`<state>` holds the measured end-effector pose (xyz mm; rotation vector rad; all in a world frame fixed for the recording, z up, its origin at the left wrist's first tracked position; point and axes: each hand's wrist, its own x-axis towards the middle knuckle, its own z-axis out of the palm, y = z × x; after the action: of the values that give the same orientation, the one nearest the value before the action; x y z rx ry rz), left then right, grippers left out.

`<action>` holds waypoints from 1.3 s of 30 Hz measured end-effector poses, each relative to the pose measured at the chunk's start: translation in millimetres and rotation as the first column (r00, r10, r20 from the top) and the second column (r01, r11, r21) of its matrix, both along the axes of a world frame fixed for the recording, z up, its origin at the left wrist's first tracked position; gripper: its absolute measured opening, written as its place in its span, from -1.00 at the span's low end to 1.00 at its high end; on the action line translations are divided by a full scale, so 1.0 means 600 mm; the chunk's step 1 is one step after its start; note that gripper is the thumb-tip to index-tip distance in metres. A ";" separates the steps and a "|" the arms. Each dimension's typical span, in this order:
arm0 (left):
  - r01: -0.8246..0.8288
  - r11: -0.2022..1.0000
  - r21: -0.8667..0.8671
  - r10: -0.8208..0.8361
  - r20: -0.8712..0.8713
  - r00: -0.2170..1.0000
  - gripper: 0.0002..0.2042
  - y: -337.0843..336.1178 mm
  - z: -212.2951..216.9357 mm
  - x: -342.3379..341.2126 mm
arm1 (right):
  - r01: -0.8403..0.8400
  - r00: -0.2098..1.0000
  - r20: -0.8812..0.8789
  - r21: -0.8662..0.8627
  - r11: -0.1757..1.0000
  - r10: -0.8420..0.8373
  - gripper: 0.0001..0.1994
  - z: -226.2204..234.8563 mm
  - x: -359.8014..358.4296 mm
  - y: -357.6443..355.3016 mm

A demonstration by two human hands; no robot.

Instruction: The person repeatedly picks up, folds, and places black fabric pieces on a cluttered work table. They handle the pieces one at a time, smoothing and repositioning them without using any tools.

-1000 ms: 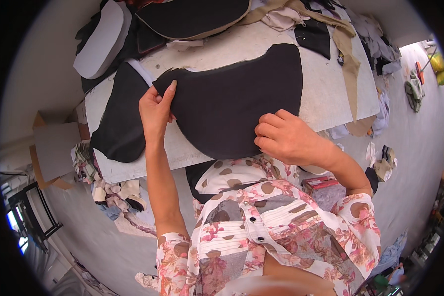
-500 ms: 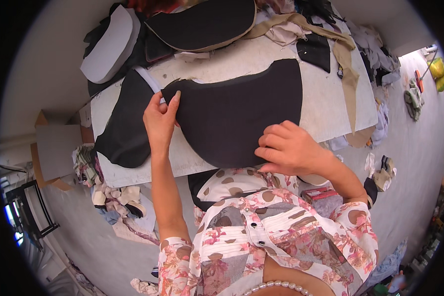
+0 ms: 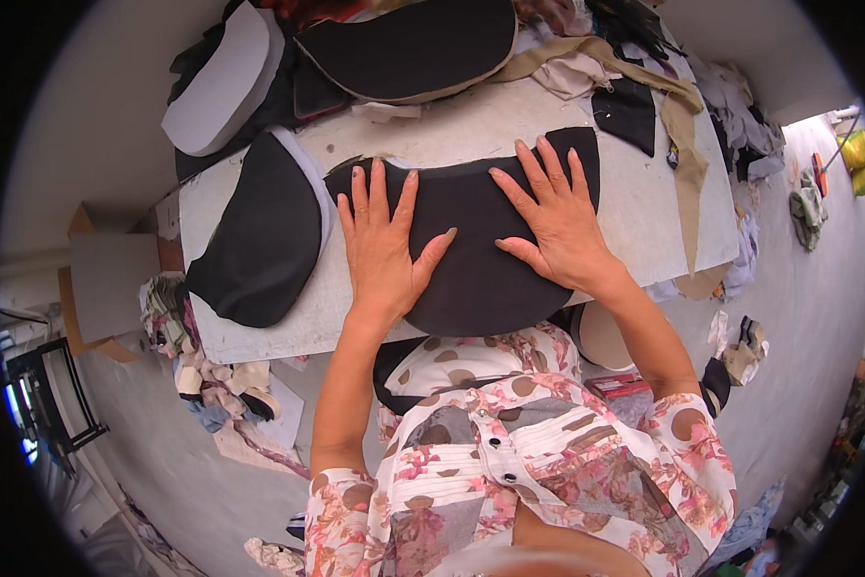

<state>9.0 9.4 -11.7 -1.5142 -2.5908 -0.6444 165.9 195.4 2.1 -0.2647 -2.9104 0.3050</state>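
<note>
A black curved fabric piece (image 3: 480,279) lies on the white tabletop (image 3: 269,337) in front of me, its rounded edge toward my body. My left hand (image 3: 379,240) rests flat on its left part, fingers spread and pointing away from me. On the right part lies my right hand (image 3: 552,221), likewise flat with the fingers apart. Neither hand grips anything. To the left is another black cut piece (image 3: 259,240), with a white layer (image 3: 309,173) showing along its edge.
At the far side lie a black panel with a beige border (image 3: 413,48) and white curved pieces (image 3: 219,87). A tan strip (image 3: 687,183) hangs along the table's right. Scraps (image 3: 225,389) and an open cardboard box (image 3: 115,279) stand left; a small black piece (image 3: 625,115) lies far right.
My left hand has let go of the piece's left corner, and my right hand has opened from a closed pose. Both now lie flat on the black fabric.
</note>
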 end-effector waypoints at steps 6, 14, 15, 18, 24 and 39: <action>0.017 0.999 0.040 -0.019 0.041 0.999 -0.29 -0.003 -0.002 -0.002 | -0.007 0.994 -0.107 0.004 1.000 0.007 -0.38 0.017 -0.014 0.004; -0.246 0.798 0.550 0.014 0.391 0.920 -0.51 -0.030 0.010 -0.039 | -0.082 0.928 -0.372 -0.167 0.983 0.014 -0.83 0.041 -0.274 0.074; -0.283 0.747 0.602 0.054 0.370 0.928 -0.58 -0.035 0.012 -0.047 | -0.069 0.937 -0.350 -0.146 0.987 0.013 -0.81 0.037 -0.301 0.075; -0.355 0.675 0.647 0.126 0.374 0.919 -0.69 -0.063 0.019 -0.071 | -0.037 0.970 -0.243 -0.073 0.997 0.018 -0.77 0.022 -0.343 0.078; -0.540 0.457 0.707 0.190 0.515 0.836 -0.77 -0.132 0.012 -0.095 | -0.065 0.972 -0.230 -0.056 0.996 0.050 -0.87 0.040 -0.357 0.034; -0.741 -0.100 0.664 0.389 0.712 0.585 -0.73 -0.335 -0.029 -0.111 | -0.651 0.759 -0.109 -0.173 0.740 0.642 -0.87 -0.054 -0.433 -0.341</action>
<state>-57.7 -191.5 -29.0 0.2508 -1.7186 -1.8760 -94.1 -9.0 -30.2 0.7519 -2.8193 0.6990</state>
